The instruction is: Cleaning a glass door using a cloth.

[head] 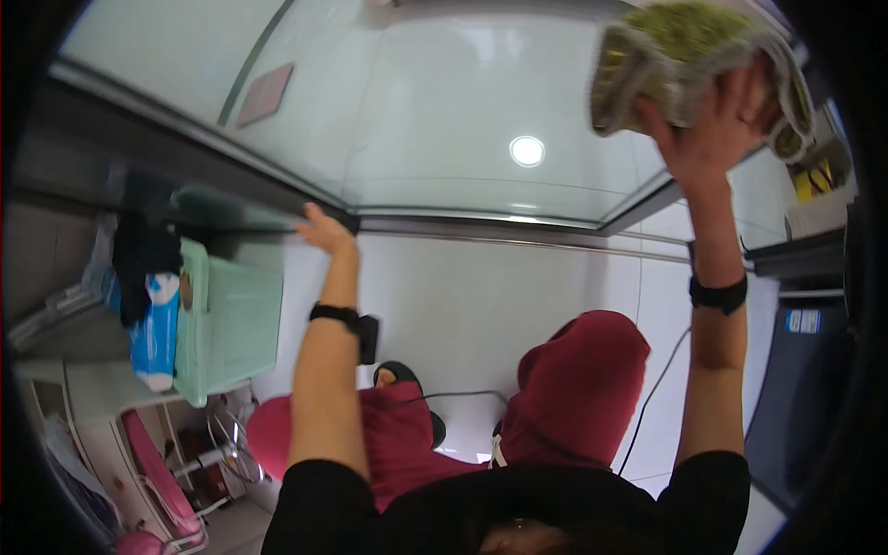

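My right hand is spread over a folded, fuzzy green-and-grey cloth at the upper right. The cloth lies over part of a glass pane set in a dark frame. Part of the cloth looks blurred. Over at the left, my left hand holds nothing, its fingers apart. It is close to the corner of the dark frame; whether it touches the frame I cannot tell.
A pale green plastic bin stands at the left, with a blue-and-white packet and black fabric by its rim. A pink chair is at the lower left. A dark panel stands at the right. A thin black cable hangs near my knee.
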Motion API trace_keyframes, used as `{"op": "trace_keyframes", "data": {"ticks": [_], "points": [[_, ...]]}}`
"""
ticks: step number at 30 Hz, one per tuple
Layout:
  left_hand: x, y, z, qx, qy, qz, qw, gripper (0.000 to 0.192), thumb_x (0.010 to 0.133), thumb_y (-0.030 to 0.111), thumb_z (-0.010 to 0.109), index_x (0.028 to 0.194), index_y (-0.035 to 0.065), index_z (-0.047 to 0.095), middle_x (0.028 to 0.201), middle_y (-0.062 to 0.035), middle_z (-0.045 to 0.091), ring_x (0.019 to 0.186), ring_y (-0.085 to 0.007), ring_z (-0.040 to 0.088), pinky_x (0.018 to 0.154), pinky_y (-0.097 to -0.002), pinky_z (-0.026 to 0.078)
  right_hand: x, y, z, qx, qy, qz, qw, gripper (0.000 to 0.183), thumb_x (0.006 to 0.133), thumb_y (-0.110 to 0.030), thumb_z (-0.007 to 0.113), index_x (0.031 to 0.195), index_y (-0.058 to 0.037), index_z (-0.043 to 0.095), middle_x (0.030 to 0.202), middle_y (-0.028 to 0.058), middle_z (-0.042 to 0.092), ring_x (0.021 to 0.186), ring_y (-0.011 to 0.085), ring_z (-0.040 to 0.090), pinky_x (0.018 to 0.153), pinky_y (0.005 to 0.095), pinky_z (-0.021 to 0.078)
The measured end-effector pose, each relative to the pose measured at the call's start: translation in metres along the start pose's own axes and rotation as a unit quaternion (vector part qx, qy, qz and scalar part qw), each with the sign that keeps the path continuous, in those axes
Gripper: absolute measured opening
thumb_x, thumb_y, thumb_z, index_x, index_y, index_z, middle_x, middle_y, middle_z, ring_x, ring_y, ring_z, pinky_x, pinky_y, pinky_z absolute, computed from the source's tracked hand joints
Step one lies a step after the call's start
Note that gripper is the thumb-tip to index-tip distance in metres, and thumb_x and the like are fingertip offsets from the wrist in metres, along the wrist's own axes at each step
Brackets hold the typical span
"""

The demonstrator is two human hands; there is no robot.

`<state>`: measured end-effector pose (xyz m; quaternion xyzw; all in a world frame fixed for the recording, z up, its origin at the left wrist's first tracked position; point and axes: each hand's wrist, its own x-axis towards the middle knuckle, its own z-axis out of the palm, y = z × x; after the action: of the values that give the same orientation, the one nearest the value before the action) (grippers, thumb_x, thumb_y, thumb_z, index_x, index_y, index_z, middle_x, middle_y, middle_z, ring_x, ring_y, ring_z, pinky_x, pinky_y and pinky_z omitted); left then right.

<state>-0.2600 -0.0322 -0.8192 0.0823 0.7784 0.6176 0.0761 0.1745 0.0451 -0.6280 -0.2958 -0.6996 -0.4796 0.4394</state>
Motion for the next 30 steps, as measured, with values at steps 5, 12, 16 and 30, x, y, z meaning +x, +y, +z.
{"op": "trace_keyframes", "data": {"ticks": [5,12,16,30], "points": [[-0.064,-0.05,0.027,-0.136,-0.144,-0.081,0.977,0.092,0.078,0.05,0.05,0.132,-0.0003,-0.006,0.14,-0.0152,-0.005,0.129,-0.0243,-0.002,0.104,-0.0354,0.004,-0.012,0.004,-0.008,-0.032,-0.058,0.007,0.998,0.08,0.069,-0.058,0.054,0.124,-0.0033,0.037,0.13,0.0224,0.026,0.121,0.0404,0.019,0.093,0.0583,0.0104],[-0.107,-0.058,0.056,-0.174,-0.231,-0.007,0.957,0.117,0.063,0.066,0.056,0.13,0.0059,-0.019,0.134,-0.0211,-0.023,0.125,-0.0319,-0.02,0.101,-0.0466,-0.007,-0.002,-0.047,-0.001,0.011,-0.109,0.073,0.991,0.065,0.083,-0.045,0.039,0.127,0.0015,0.029,0.131,0.0224,0.026,0.123,0.0417,0.014,0.095,0.0564,0.0022],[-0.117,-0.054,0.059,-0.186,-0.25,0.016,0.95,0.126,0.057,0.062,0.065,0.128,0.0059,-0.024,0.131,-0.0237,-0.027,0.123,-0.0351,-0.024,0.099,-0.0496,-0.008,0.068,-0.124,0.02,-0.022,-0.079,-0.067,0.994,0.065,0.082,-0.047,0.04,0.127,-0.0013,0.03,0.131,0.0267,0.022,0.121,0.0464,0.012,0.095,0.0575,0.0038],[-0.118,-0.051,0.066,-0.196,-0.213,0.039,0.956,0.133,0.048,0.044,0.079,0.13,0.0075,-0.019,0.131,-0.0266,-0.025,0.123,-0.04,-0.021,0.099,-0.0537,-0.003,0.091,-0.348,0.124,0.064,-0.154,-0.266,0.949,0.053,0.077,-0.036,0.049,0.126,-0.022,0.037,0.136,0.0015,0.026,0.123,0.0263,0.022,0.097,0.0433,0.0238]]}}
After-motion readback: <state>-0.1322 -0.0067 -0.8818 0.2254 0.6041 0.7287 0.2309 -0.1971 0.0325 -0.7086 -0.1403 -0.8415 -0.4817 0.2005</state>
